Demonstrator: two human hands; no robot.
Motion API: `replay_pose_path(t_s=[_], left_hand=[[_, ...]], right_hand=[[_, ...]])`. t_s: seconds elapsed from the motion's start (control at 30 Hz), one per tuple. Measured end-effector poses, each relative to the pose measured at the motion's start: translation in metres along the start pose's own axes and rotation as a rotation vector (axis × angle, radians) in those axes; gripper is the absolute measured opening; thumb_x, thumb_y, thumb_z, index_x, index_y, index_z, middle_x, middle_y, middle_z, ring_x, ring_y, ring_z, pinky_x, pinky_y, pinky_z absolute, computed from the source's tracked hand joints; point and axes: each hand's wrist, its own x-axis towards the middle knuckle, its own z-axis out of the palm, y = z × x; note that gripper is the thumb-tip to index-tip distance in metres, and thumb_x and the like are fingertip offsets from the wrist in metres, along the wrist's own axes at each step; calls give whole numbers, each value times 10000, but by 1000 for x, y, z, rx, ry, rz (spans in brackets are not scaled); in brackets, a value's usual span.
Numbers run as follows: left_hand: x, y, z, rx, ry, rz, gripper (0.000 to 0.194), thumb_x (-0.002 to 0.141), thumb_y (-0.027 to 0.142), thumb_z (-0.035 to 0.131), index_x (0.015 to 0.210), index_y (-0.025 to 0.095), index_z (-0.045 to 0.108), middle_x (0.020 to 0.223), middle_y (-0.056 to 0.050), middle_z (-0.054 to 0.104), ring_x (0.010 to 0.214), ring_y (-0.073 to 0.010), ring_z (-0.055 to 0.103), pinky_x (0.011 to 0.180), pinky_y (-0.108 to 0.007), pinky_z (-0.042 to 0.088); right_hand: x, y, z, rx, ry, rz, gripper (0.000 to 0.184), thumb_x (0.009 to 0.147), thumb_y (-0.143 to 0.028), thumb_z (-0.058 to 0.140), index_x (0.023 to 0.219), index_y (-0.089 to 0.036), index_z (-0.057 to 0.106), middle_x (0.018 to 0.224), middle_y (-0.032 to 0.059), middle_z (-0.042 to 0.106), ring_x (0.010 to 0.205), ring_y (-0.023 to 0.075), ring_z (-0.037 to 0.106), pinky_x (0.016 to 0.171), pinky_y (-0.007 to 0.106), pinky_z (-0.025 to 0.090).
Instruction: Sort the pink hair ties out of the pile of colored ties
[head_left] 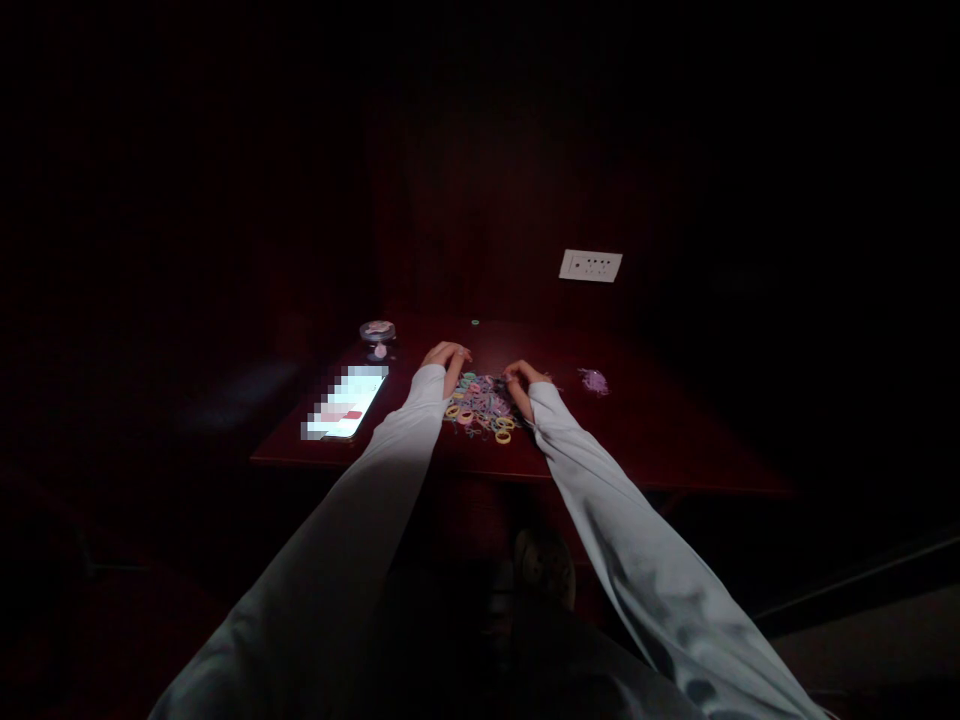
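Observation:
A heap of small coloured hair ties (pixel 480 400) in purple, pink, yellow and green lies on the dark red table between my hands. My left hand (pixel 447 356) rests at the far left side of the heap, fingers bent forward and a little apart, with nothing visible in them. At the heap's right side, my right hand (pixel 527 376) has its thumb and fingertips drawn together. Whatever they pinch is too small and dark to tell. Off to the right sits a separate little bunch of purple hair ties (pixel 595 381).
A lit phone (pixel 346 402) lies on the table's left side, with a round clear jar (pixel 377 338) behind it. One small green ring (pixel 475 322) is near the back. A white socket panel (pixel 591 265) is on the wall. The table's front edge (pixel 480 474) is close; surroundings are very dark.

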Motion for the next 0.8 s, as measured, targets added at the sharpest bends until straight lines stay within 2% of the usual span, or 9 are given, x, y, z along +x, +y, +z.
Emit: replay_pose_path(t_s=[0.13,0.23,0.33,0.4,0.53,0.67,0.8], left_hand=[[-2,6,-8,171,78,-26,261,1017,258,470,922,238,711,1114,-48,738,1097,-234,633,1058,-371,483],[-3,10,-10,179,145,-35,362,1054,272,388,877,234,702,1063,-68,722,1044,-241,630,1034,-390,484],[-4,16,-11,137,189,-53,485,1076,270,289,809,220,691,1003,-95,713,1002,-245,634,1040,-413,477],[-5,19,-11,116,183,-63,505,1079,265,280,785,208,687,994,-103,710,1004,-248,639,1056,-426,468],[-6,22,-12,112,166,-63,529,1084,257,270,763,191,685,982,-114,707,990,-255,640,1051,-452,470],[-4,17,-12,125,140,-61,506,1080,260,295,765,202,687,973,-101,712,986,-246,646,1043,-429,478],[-4,16,-12,136,126,-52,524,1083,248,261,762,206,673,955,-84,712,976,-234,643,1007,-398,486]], right_hand=[[-6,-9,-8,-157,-131,-201,287,888,-252,542,1139,-246,681,1003,61,702,954,231,621,907,331,480],[-9,-10,-11,-196,-187,-291,281,910,-315,614,1168,-249,701,1084,73,698,1043,253,603,999,376,463],[-10,-8,-9,-213,-217,-321,347,893,-386,700,1210,-244,709,1131,81,688,1063,256,597,1008,385,463],[-10,-5,-5,-214,-228,-313,346,888,-377,719,1205,-238,717,1121,83,690,1069,251,608,1015,383,465],[-5,-1,0,-181,-207,-243,198,894,-313,688,1070,-238,740,1028,70,706,1054,242,642,1050,394,461],[-1,1,1,-100,-159,-175,203,888,-320,653,1039,-225,749,966,69,718,953,235,659,922,353,508],[1,4,2,26,-91,-110,241,883,-364,632,1026,-217,757,986,68,751,899,220,667,854,327,506]])
